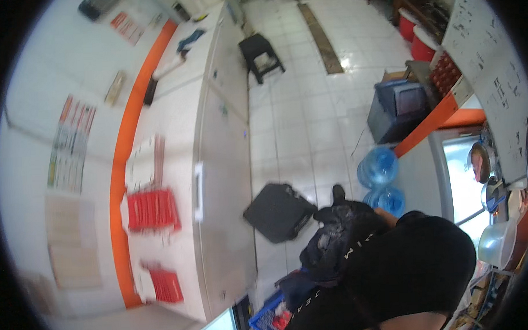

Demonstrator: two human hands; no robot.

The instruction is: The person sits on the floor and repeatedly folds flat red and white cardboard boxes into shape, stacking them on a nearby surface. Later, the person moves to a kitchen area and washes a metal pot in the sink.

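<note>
Only a small part of my right hand (386, 217) shows, at the edge of my black sleeve and beside the dark clothing (336, 235) at my front. Its fingers are mostly hidden, so whether it holds anything cannot be made out. My left hand is out of sight. Close to the right hand stand blue clear water jugs, one (378, 167) a little farther off and another (387, 200) nearer. A black square stool (280, 213) is on the floor just left of my body. The tip of a dark shoe (338, 193) pokes out past the clothing.
A long white counter (181, 121) along the left carries red-and-white stacks (153, 209). A blue basket (268, 317) sits low by my left side. Farther off are another black stool (261, 55), a dark bin (396, 108) and red buckets (424, 43). Bowls and pans line the right.
</note>
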